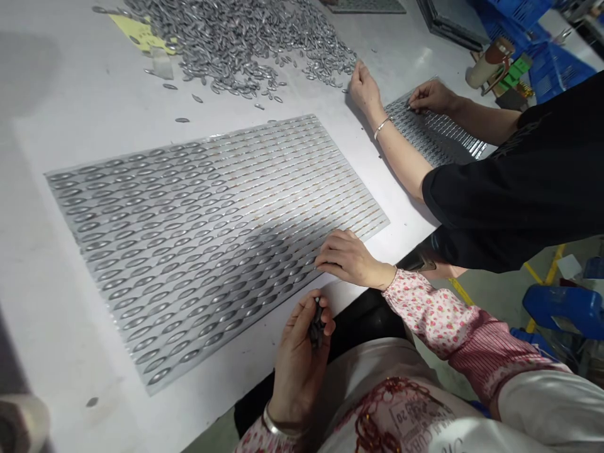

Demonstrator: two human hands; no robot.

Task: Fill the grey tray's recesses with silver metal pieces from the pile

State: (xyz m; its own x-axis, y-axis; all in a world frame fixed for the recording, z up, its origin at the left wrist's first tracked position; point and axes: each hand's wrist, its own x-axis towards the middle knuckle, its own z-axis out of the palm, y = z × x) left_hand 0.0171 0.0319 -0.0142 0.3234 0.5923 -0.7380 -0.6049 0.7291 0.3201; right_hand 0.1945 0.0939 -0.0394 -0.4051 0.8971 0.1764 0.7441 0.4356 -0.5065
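Observation:
A large silver tray [198,220] with rows of oval slots lies on the white table [56,113]; many slots hold small metal oval pieces. My right hand [346,258] rests on the tray's near right corner with its fingers curled and pressed together on the slots. My left hand [299,355] is at the table's front edge, fingers closed around a small dark object [316,327]. I cannot make out what that object is.
A big heap of loose metal ovals [245,44] lies at the back of the table beside a yellow sheet [136,31]. A co-worker in black works at a second slotted tray [434,132] on the right. Blue crates [542,38] stand behind.

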